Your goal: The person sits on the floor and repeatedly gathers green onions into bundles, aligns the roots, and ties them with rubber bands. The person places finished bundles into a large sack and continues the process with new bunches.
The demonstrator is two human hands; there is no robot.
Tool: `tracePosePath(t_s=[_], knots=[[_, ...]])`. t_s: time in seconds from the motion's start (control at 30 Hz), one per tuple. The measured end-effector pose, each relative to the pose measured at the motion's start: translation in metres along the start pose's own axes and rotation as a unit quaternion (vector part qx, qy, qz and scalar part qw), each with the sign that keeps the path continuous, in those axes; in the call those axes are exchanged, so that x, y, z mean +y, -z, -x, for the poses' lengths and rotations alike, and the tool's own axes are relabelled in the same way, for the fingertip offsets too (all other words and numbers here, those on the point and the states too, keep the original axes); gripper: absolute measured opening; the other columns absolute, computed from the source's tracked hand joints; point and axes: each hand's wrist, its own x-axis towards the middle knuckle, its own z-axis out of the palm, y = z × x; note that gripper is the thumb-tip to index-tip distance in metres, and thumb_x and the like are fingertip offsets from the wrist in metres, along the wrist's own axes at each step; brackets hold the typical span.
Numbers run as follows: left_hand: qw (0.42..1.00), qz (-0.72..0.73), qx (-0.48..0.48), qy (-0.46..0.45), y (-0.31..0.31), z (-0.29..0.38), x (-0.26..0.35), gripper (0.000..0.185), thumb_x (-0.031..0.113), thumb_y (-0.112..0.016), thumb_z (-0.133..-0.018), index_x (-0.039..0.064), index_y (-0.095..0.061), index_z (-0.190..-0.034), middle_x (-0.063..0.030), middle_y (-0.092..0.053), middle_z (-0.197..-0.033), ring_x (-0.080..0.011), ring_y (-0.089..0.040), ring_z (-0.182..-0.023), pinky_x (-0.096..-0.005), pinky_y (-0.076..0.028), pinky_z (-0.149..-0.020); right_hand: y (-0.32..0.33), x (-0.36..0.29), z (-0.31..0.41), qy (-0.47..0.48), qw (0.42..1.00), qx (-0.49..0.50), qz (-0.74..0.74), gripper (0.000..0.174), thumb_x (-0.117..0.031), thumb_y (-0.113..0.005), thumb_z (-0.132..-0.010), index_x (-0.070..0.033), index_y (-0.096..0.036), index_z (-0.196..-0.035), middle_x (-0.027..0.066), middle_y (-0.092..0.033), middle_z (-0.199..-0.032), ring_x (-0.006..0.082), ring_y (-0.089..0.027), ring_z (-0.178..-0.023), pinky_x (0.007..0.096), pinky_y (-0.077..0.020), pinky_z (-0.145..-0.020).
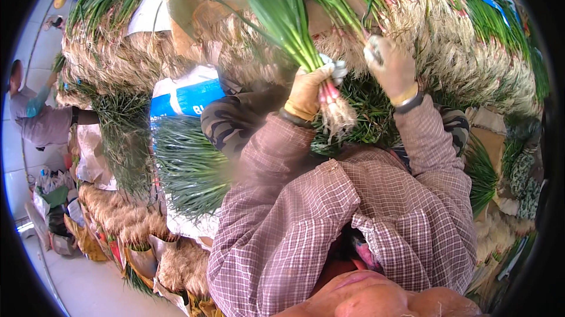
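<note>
My gloved left hand (pixel 309 90) is closed around a bunch of green onions (pixel 291 34). Their pinkish bulbs and pale, stringy roots (pixel 337 114) hang below the fist, while the leaves fan out away from me. To the right, my gloved right hand (pixel 390 68) has its fingertips pinched on the lower stems of a few more green onions (pixel 351 15). The bulb ends of these are hidden by the fingers. Both gloves are tan with whitish fingertips. Loose green leaves (pixel 371 112) lie in a heap beneath my hands, between my knees.
A long bank of green onions with dried roots (pixel 441 39) spans the far side. Beside my left knee, more onion greens (pixel 190 162) rest on a blue and white printed sack (pixel 187 96). A person (pixel 39 114) works at far left. Bundles with roots upward (pixel 183 268) stand behind at left.
</note>
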Motion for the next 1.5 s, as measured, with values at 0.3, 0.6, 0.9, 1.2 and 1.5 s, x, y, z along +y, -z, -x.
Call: tracePosePath(t_s=[0.3,0.6,0.9,1.2,1.5], knots=[[0.997,-0.074,0.015,-0.005,0.004,0.001,0.013,0.021,0.01,-0.059,-0.09,-0.008,-0.062,-0.102,-0.0137,-0.067,-0.075,-0.0148,-0.058,-0.046,-0.0214,-0.047,-0.039,-0.001,0.013,0.004,-0.044,0.997,-0.061,-0.008,0.039,-0.014,-0.061,-0.088,-0.013,-0.057,-0.127,0.0064,-0.063,-0.112,0.018,-0.06,-0.071,0.0306,-0.0522,-0.068],[0.991,-0.135,0.01,0.019,0.003,0.016,0.015,0.014,0.005,-0.051,-0.089,-0.006,-0.059,-0.093,-0.0137,-0.065,-0.067,-0.0163,-0.058,-0.044,-0.0236,-0.047,-0.037,-0.061,-0.008,-0.021,0.114,0.908,-0.119,-0.384,0.022,-0.025,-0.061,-0.093,-0.005,-0.065,-0.101,0.0096,-0.07,-0.087,0.0163,-0.065,-0.078,0.0297,-0.0502,-0.067],[0.988,-0.135,0.043,0.057,0.006,0.006,-0.01,0.014,0.011,-0.057,-0.09,-0.002,-0.06,-0.095,-0.0114,-0.066,-0.073,-0.0159,-0.059,-0.051,-0.0247,-0.048,-0.042,-0.056,-0.004,-0.032,-0.022,0.926,-0.065,-0.371,0.023,-0.022,-0.062,-0.092,-0.005,-0.067,-0.106,0.0087,-0.07,-0.097,0.0158,-0.065,-0.09,0.0304,-0.0511,-0.08],[0.995,0.078,-0.009,0.069,0.016,0.0,-0.011,0.011,0.021,-0.057,-0.094,0.009,-0.059,-0.094,-0.0002,-0.06,-0.072,-0.0112,-0.057,-0.06,-0.0224,-0.047,-0.05,-0.048,-0.035,-0.014,-0.169,0.652,-0.013,-0.739,0.012,-0.02,-0.067,-0.088,-0.011,-0.066,-0.096,0.0026,-0.062,-0.083,0.0143,-0.058,-0.067,0.0286,-0.0466,-0.062],[0.995,-0.085,0.057,0.021,0.012,-0.001,0.001,0.014,0.016,-0.06,-0.093,0.003,-0.061,-0.094,-0.0075,-0.066,-0.076,-0.0147,-0.062,-0.054,-0.0255,-0.048,-0.042,-0.029,0.039,0.073,-0.078,0.917,-0.344,-0.186,0.044,-0.036,-0.059,-0.094,-0.001,-0.062,-0.121,0.0087,-0.069,-0.101,0.0162,-0.065,-0.087,0.0272,-0.0535,-0.071]])
